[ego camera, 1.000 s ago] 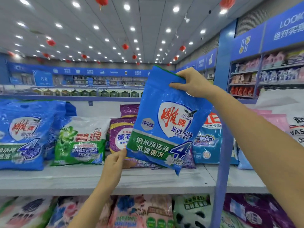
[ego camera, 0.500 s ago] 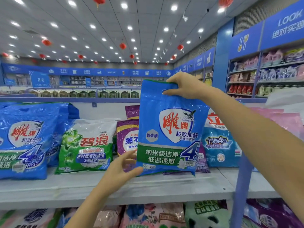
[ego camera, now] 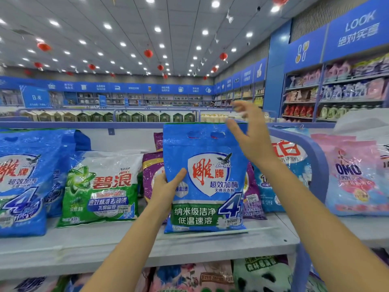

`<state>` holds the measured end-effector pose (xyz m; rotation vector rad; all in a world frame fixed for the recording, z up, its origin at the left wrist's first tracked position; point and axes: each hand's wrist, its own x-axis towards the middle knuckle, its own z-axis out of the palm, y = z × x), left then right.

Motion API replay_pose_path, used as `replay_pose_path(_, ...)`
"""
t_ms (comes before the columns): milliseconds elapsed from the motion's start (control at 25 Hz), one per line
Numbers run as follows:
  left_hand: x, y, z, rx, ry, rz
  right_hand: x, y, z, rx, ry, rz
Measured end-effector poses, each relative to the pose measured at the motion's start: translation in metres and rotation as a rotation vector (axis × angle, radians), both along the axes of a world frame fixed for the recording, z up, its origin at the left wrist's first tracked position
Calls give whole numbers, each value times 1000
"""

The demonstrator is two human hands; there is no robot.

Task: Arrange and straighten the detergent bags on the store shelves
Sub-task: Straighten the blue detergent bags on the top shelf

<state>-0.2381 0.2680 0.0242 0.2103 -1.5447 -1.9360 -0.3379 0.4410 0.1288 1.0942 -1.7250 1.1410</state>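
A blue detergent bag [ego camera: 208,180] stands upright on the white shelf [ego camera: 88,243], in front of a purple bag [ego camera: 150,169]. My left hand [ego camera: 166,188] grips the blue bag's left edge, thumb across its front. My right hand [ego camera: 248,135] hovers at the bag's top right corner with fingers spread and holds nothing. A green and white bag [ego camera: 101,188] stands to the left, and a second blue bag [ego camera: 21,182] at the far left. To the right stand a light blue bag [ego camera: 284,175] and a pink bag [ego camera: 355,178].
A blue upright post [ego camera: 309,186] divides the shelf to the right of the bags. More bags lie on the lower shelf [ego camera: 195,275]. A bare strip of shelf runs along its front edge. Stocked store shelves [ego camera: 336,91] line the right wall.
The blue bag came down from the air and now stands on the shelf. My right hand let go of its top and opened. My left hand took hold of its left edge.
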Motion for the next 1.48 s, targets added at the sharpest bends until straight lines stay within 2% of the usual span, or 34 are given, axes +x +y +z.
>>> replay_pose_path(40, -1, 2, -1, 6, 17, 20, 3, 13, -23, -157, -140, 61)
replay_pose_path(80, -2, 4, -2, -2, 32, 52, 9, 23, -48, -221, -301, 129)
replay_pose_path(160, -3, 10, -2, -17, 56, 115, 17, 27, -97, -148, -620, 339)
replay_pose_path(240, -5, 12, -4, -51, 73, 176, 19, 19, -130, 7, -783, 440)
replay_pose_path(400, -3, 7, 0, -178, 98, 338, 18, 13, -139, -38, -781, 381)
replay_pose_path(520, 0, 3, 4, -211, 99, 369, 13, 14, -141, -44, -800, 353)
replay_pose_path(680, 17, -2, -4, -203, 32, 142, 5, 20, -152, 119, -823, 359)
replay_pose_path(840, 33, -4, -21, -480, -260, 61, 9, 22, -153, 133, -782, 325)
replay_pose_path(1000, 40, 2, -29, -574, -333, -112, 17, 30, -148, 205, -792, 371)
replay_pose_path(1120, 40, -3, -34, -712, -434, -87, 19, 39, -145, 360, -799, 329)
replay_pose_path(1240, 43, -6, -35, -714, -458, -155, 18, 46, -148, 468, -814, 295)
replay_pose_path(1360, 46, -6, -35, -673, -424, -195, 18, 46, -149, 410, -832, 280)
replay_pose_path(1480, 49, -3, -34, -621, -309, -156, 25, 41, -142, 338, -814, 271)
